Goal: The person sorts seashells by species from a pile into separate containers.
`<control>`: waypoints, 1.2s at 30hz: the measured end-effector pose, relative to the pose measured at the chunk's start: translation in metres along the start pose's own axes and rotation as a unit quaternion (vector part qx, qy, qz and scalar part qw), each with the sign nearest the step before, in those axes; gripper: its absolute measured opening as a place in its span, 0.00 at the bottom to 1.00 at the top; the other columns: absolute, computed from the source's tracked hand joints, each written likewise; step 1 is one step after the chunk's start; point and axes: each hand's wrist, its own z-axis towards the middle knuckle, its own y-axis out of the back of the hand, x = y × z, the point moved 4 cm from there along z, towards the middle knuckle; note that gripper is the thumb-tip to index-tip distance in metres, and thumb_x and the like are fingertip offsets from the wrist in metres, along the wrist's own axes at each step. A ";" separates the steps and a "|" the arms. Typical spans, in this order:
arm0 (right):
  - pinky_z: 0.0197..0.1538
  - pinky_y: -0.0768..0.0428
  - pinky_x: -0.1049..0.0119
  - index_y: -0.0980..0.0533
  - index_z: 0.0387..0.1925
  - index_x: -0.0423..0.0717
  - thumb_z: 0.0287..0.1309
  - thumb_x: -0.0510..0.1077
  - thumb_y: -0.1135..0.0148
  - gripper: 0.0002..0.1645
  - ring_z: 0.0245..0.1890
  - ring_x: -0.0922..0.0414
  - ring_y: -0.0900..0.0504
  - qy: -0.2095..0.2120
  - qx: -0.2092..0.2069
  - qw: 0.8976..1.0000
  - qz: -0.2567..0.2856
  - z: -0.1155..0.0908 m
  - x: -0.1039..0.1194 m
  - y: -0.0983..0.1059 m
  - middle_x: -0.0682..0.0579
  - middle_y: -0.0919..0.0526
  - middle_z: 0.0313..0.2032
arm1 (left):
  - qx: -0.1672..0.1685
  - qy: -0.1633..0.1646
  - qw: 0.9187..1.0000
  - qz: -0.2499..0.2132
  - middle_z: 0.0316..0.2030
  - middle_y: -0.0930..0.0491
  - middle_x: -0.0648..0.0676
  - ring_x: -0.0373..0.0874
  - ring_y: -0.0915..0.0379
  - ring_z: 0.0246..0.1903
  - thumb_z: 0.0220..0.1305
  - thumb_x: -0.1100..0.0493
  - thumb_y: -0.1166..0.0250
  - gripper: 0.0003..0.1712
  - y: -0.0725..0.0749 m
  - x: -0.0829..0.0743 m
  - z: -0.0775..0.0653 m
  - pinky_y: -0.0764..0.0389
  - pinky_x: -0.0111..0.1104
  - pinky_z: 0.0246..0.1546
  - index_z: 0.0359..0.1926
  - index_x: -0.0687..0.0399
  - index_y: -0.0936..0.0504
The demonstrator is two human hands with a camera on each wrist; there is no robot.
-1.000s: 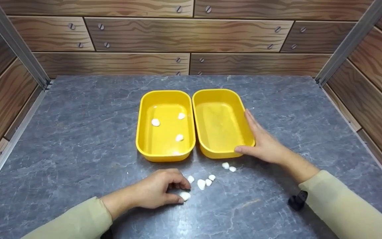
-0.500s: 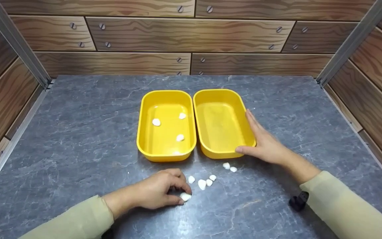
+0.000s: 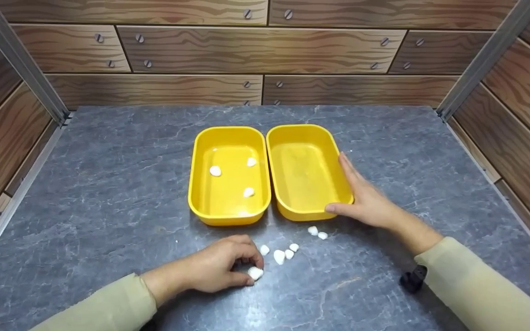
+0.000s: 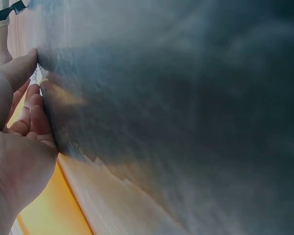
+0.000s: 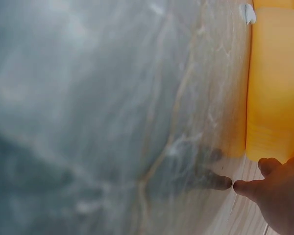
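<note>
Left hand's (image 3: 221,264) fingers have been lowered; a white shell (image 3: 256,273) is pinched far from the desk's (image 3: 127,147) back edge; a yellow tray (image 3: 301,215) is touched by the straight-fingered right hand (image 3: 367,201).

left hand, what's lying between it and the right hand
In the head view, six small white shell-like pieces lie on the table between the left hand and the right hand.

No lettering, label, brand, number or sign is legible in the head or wrist views.
</note>
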 end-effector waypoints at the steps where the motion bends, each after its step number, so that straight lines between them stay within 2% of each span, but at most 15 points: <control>1: 0.77 0.49 0.32 0.68 0.86 0.53 0.61 0.66 0.26 0.75 0.81 0.33 0.53 -0.001 0.000 1.000 -0.001 0.001 0.000 0.000 0.49 0.68 0.85 | -0.002 -0.001 1.000 0.001 0.43 0.22 0.43 0.34 0.27 0.46 0.64 0.61 0.22 0.12 0.000 0.000 0.000 0.23 0.31 0.53 0.47 0.48 0.13; 13: 0.77 0.50 0.32 0.69 0.86 0.52 0.61 0.64 0.25 0.75 0.82 0.34 0.55 -0.002 -0.003 1.000 -0.002 0.004 0.001 0.002 0.50 0.69 0.85 | -0.016 -0.019 1.000 0.016 0.43 0.19 0.43 0.34 0.26 0.46 0.63 0.61 0.23 0.11 0.002 -0.002 0.001 0.23 0.32 0.55 0.46 0.50 0.13; 22: 0.76 0.48 0.30 0.68 0.86 0.52 0.61 0.65 0.26 0.74 0.81 0.32 0.52 0.001 -0.006 1.000 -0.007 0.004 0.000 0.002 0.48 0.68 0.85 | -0.017 -0.017 0.999 -0.022 0.43 0.19 0.43 0.35 0.24 0.44 0.67 0.62 0.25 0.10 0.008 -0.017 0.000 0.19 0.30 0.50 0.47 0.49 0.12; 30: 0.76 0.48 0.30 0.67 0.86 0.51 0.61 0.65 0.26 0.74 0.81 0.32 0.51 0.006 -0.007 1.000 -0.003 0.004 0.000 0.001 0.48 0.67 0.85 | -0.049 -0.053 0.997 -0.009 0.45 0.18 0.43 0.39 0.22 0.45 0.69 0.61 0.26 0.11 0.033 -0.039 -0.002 0.18 0.33 0.48 0.50 0.49 0.12; 34: 0.75 0.47 0.30 0.67 0.87 0.52 0.62 0.65 0.26 0.74 0.80 0.31 0.50 0.006 -0.008 1.000 -0.003 0.002 -0.001 0.000 0.46 0.66 0.85 | -0.076 -0.063 0.995 -0.004 0.46 0.16 0.44 0.40 0.21 0.46 0.68 0.62 0.26 0.11 0.050 -0.043 0.000 0.17 0.34 0.49 0.50 0.50 0.13; 36: 0.76 0.47 0.30 0.67 0.87 0.51 0.62 0.64 0.26 0.73 0.80 0.32 0.50 0.006 -0.010 1.000 -0.002 0.001 -0.002 0.000 0.45 0.66 0.85 | -0.088 -0.057 0.994 -0.013 0.47 0.16 0.44 0.40 0.21 0.46 0.68 0.63 0.26 0.12 0.059 -0.043 0.001 0.16 0.35 0.50 0.51 0.51 0.12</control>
